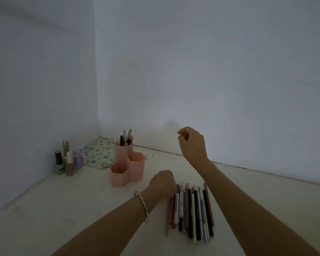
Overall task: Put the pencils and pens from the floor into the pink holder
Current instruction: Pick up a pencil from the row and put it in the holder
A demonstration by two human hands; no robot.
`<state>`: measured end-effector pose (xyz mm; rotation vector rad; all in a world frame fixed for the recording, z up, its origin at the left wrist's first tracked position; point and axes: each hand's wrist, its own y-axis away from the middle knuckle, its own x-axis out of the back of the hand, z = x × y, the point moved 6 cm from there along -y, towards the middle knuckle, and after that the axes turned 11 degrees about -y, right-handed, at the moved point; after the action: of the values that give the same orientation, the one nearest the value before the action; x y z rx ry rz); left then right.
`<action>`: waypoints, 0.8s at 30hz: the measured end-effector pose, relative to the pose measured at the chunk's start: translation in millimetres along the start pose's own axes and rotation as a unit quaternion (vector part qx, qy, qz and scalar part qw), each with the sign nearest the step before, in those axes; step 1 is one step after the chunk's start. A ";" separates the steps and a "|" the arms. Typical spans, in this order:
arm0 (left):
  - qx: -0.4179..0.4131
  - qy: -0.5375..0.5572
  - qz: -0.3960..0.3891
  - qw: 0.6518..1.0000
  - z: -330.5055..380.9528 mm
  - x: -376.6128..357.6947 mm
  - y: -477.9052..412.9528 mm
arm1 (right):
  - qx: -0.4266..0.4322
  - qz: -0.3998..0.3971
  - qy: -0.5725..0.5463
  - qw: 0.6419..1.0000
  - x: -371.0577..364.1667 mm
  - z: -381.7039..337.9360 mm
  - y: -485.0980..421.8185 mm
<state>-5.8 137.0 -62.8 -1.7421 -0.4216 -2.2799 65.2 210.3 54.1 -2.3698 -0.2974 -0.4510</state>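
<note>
The pink holder [127, 171] has three hexagonal cups and stands on the pale floor at centre left. Its tall back cup holds several pens and pencils [125, 139]; the two lower cups look empty. A row of several pens and pencils [191, 211] lies side by side on the floor to the right of the holder. My left hand [163, 182] is down at the far ends of the leftmost ones, back facing me, so its curled fingers are hidden. My right hand [191, 143] hangs in the air above the row, fingers loosely bent, holding nothing.
Several nail polish bottles [67, 160] stand in the corner at the left, beside a flowered pouch [98, 153] leaning near the wall. White walls [229, 89] close the space behind and to the left. A bracelet [142, 206] is on my left wrist.
</note>
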 end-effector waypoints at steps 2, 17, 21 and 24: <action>0.012 -0.003 -0.002 1.000 4.2 -9.7 -1.5 | -0.012 -0.004 0.005 1.000 8.1 10.2 2.4; 0.062 0.251 0.103 0.961 -26.6 79.7 -5.8 | -0.132 -0.130 0.115 0.976 -14.4 54.4 26.0; 0.019 0.325 0.283 0.902 -33.4 137.7 14.6 | -0.159 -0.230 0.168 0.945 -49.9 65.1 51.4; -0.001 0.327 0.357 0.875 -38.9 151.0 25.0 | -0.143 -0.282 0.235 0.919 -75.4 66.3 68.3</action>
<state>-70.9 97.0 75.4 -0.7937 0.3161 -2.0832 34.7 198.5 -62.9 -2.3241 -0.7299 -1.3931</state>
